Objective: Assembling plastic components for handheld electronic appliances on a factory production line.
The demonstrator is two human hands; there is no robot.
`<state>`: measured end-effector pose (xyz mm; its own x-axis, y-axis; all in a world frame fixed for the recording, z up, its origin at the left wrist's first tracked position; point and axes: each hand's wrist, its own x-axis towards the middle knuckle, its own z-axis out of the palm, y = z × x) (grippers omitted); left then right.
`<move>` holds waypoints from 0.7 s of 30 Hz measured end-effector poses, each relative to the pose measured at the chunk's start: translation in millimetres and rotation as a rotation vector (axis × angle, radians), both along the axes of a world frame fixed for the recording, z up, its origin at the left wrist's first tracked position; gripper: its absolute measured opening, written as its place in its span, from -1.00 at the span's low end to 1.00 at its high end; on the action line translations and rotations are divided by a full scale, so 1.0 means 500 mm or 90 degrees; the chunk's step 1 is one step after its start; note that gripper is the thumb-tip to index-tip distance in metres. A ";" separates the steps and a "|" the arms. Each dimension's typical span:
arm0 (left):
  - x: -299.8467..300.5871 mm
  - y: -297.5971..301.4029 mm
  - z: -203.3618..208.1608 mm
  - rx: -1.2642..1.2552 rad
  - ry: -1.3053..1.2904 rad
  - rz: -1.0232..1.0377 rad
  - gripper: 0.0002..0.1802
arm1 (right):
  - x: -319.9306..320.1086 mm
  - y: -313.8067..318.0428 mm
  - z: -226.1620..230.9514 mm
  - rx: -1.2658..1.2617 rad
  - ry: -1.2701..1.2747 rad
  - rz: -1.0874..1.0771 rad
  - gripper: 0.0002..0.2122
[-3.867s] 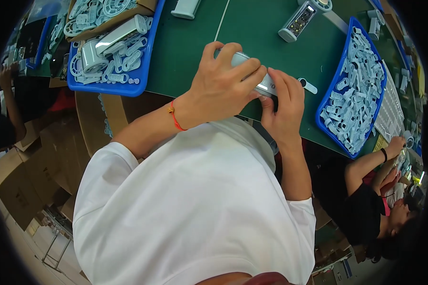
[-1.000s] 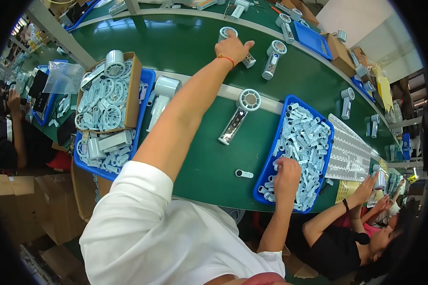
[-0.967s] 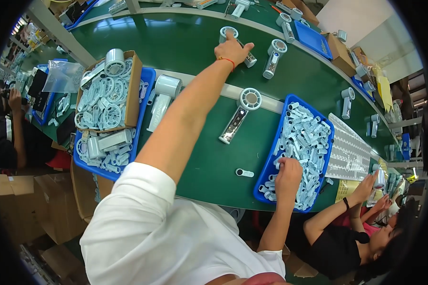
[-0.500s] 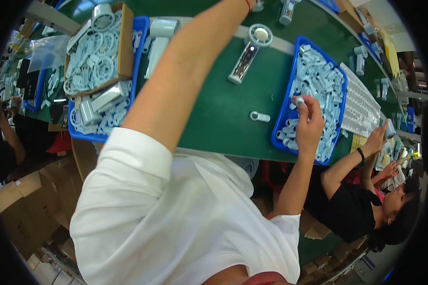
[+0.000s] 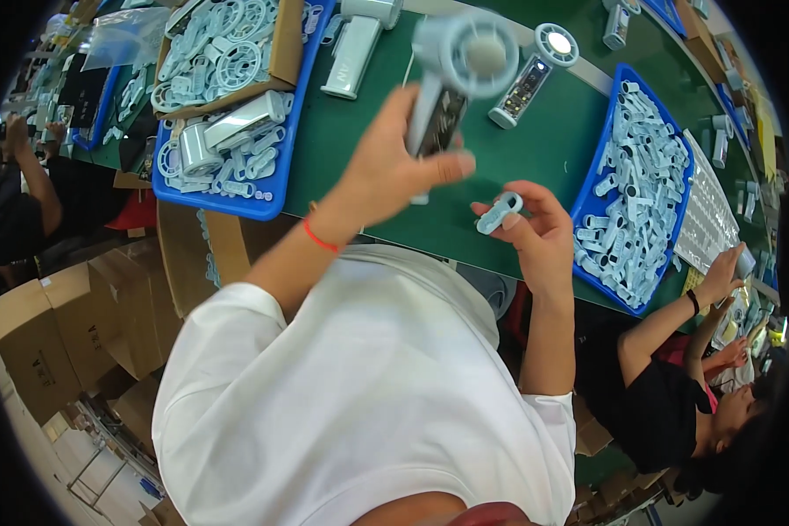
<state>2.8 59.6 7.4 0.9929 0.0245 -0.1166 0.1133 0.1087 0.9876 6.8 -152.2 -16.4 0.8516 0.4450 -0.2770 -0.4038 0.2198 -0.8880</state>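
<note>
My left hand is closed around the handle of a light blue handheld fan, holding it upright over the green table. The handle's front is uncovered and shows a dark circuit board; the fan is slightly blurred. To its right, my right hand pinches a small light blue plastic piece, long and rounded with a ring at one end. Beyond both hands lies a second fan with its board exposed and a small light glowing. A blue tray of similar small pieces stands right of my right hand.
Another blue tray on the left carries fan shells and a cardboard box of ring-shaped parts. A closed-handle fan lies beside it. At right, a co-worker handles a part near a white sheet tray. Cartons stand lower left.
My left hand has come back from the table's far side with a fan. My right hand has moved left off the tray. The loose small piece no longer shows on the table.
</note>
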 end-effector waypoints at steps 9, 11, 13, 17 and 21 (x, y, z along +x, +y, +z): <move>-0.037 -0.051 -0.079 -0.024 -0.035 -0.092 0.05 | -0.017 0.053 0.011 -0.080 -0.102 -0.137 -0.68; -0.034 -0.052 -0.083 0.023 -0.045 -0.120 0.04 | -0.017 0.054 0.008 -0.108 -0.108 -0.157 -0.71; -0.036 -0.055 -0.091 0.164 -0.101 -0.119 0.00 | -0.019 0.056 0.007 -0.138 -0.111 -0.176 -0.74; -0.038 -0.057 -0.075 0.249 -0.095 -0.142 -0.04 | -0.025 0.060 0.007 -0.197 -0.102 -0.189 -0.74; -0.039 -0.063 -0.076 0.294 -0.118 -0.129 -0.07 | -0.022 0.052 0.015 -0.251 -0.106 -0.173 -0.75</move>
